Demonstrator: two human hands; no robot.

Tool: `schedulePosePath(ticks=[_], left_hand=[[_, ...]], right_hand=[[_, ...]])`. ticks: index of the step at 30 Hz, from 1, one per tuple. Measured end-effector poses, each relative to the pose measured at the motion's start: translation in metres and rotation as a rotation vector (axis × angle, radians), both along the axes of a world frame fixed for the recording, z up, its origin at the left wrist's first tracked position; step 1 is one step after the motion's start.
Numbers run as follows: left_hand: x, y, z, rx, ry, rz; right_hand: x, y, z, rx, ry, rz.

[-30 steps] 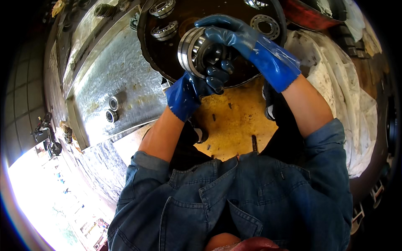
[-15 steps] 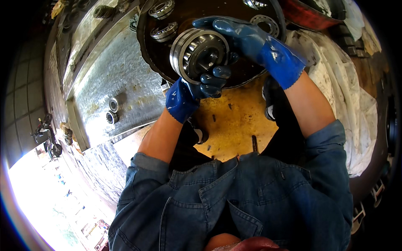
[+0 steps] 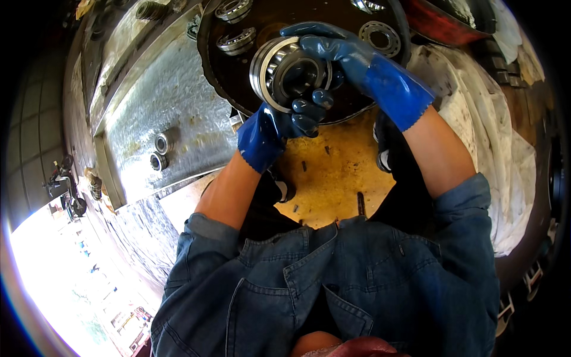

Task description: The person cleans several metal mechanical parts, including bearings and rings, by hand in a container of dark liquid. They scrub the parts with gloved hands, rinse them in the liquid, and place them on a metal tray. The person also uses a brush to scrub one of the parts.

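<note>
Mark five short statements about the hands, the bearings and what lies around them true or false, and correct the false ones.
1. The left hand holds the large bearing. True.
2. The right hand hangs down, well away from the large bearing. False: the right hand is raised at the large bearing's upper rim.
3. Two small bearings rest on the metal sheet at the left. True.
4. Both hands are uncovered. False: both wear blue gloves.
5. A pale cloth lies to the right of the right forearm. True.
</note>
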State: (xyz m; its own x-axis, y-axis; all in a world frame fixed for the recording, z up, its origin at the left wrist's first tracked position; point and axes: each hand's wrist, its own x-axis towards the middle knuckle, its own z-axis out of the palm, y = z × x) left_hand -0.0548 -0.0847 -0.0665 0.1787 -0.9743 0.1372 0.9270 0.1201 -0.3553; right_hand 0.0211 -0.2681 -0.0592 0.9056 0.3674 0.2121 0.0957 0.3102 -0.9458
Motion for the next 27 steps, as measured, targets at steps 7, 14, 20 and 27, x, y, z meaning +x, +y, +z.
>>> schedulePosePath(ticks=[7, 14, 20, 27], left_hand=[[-0.008, 0.01, 0.022, 0.567, -0.142, 0.22], [0.003, 0.019, 0.029, 0.927, -0.334, 0.369], [0.01, 0.014, 0.028, 1.189, -0.46, 0.48], [0.009, 0.006, 0.032, 1.57, -0.577, 0.553]], right_hand=[[-0.01, -0.004, -0.01, 0.026, -0.11, 0.033], [-0.029, 0.001, 0.032, -0.19, 0.394, -0.158], [-0.039, -0.007, 0.043, -0.337, 0.35, -0.377], [-0.038, -0.008, 0.01, -0.163, 0.491, -0.335]])
